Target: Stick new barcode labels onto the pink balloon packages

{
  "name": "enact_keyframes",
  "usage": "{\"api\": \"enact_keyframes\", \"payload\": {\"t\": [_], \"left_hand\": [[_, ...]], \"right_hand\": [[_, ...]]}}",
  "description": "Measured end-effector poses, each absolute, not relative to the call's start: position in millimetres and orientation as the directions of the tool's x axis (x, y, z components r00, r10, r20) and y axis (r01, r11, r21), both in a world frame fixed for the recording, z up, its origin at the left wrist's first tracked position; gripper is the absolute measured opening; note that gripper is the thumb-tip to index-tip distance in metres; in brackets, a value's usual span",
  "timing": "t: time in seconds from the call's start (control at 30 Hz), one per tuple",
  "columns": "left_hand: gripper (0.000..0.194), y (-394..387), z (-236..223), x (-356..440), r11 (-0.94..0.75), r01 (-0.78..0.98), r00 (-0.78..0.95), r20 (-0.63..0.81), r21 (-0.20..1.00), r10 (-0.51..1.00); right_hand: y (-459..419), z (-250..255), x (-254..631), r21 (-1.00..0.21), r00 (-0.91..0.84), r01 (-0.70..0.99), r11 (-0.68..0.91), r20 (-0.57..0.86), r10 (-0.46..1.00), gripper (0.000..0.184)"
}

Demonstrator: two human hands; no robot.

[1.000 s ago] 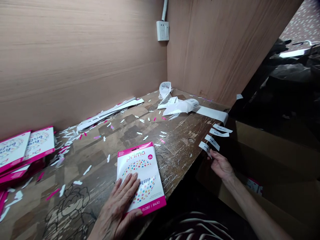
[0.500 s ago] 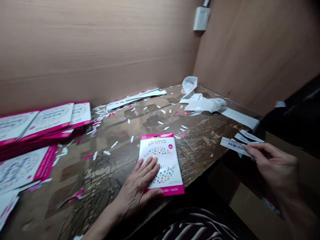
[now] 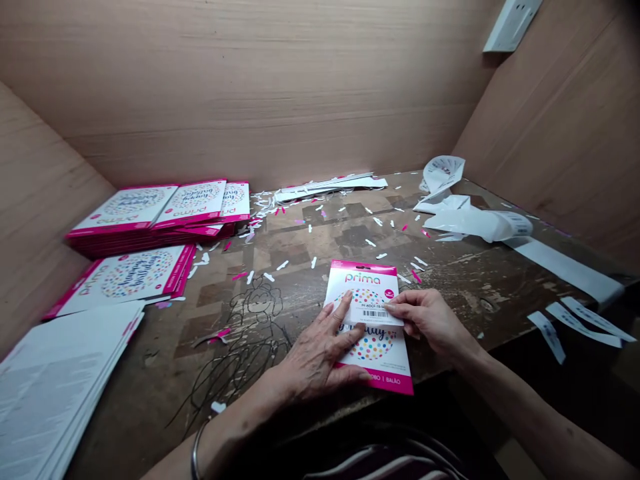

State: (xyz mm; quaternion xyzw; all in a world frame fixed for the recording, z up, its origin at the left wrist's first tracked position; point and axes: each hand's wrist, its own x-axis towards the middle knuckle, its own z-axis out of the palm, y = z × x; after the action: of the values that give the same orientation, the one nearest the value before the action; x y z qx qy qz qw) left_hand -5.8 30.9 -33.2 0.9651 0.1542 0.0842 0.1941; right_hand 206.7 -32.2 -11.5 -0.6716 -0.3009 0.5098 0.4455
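Observation:
A pink-and-white balloon packet (image 3: 376, 363) printed "prima" lies near the front edge of the worn wooden table (image 3: 300, 267). Across its middle sits a white barcode label (image 3: 374, 312). My left hand (image 3: 320, 353) rests flat on the packet's left side, its forefinger on the label's left end. At the label's right end, the fingertips of my right hand (image 3: 427, 320) pinch and press the label against the packet.
Stacks of the same pink packets (image 3: 160, 213) lie at the back left, with white sheets (image 3: 55, 380) at the front left. Rolled label backing (image 3: 480, 223) lies at the right. Loose barcode labels (image 3: 575, 323) hang off the table's right edge. Paper scraps litter the top.
My right hand took a barcode label from the table's right edge and brought it left onto the packet. The left hand stayed on the packet; the view swung left.

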Motion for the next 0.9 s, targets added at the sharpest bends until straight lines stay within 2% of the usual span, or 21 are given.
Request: {"api": "enact_keyframes", "payload": {"t": [0.17, 0.5, 0.77, 0.9], "left_hand": [[0.061, 30.3, -34.6, -6.7, -0.880, 0.240, 0.930, 0.163, 0.411, 0.330], [0.065, 30.0, -33.8, -6.8, -0.882, 0.244, 0.938, 0.131, 0.404, 0.319], [0.070, 33.4, -28.2, -4.4, -0.882, 0.237, 0.963, 0.023, 0.408, 0.269], [0.069, 33.7, -29.7, -4.8, -0.868, 0.238, 0.960, 0.033, 0.436, 0.280]], "right_hand": [[-24.2, -20.7, 201.3, -0.888, 0.299, 0.008, -0.460, -0.437, 0.848, 0.024], [-25.3, -23.5, 194.7, -0.862, 0.380, 0.128, -0.491, -0.415, 0.827, 0.021], [-23.7, -21.9, 191.5, -0.811, 0.391, 0.312, -0.495, -0.366, 0.845, 0.020], [-24.5, -19.4, 193.4, -0.732, 0.380, 0.491, -0.472, -0.308, 0.872, 0.022]]}}
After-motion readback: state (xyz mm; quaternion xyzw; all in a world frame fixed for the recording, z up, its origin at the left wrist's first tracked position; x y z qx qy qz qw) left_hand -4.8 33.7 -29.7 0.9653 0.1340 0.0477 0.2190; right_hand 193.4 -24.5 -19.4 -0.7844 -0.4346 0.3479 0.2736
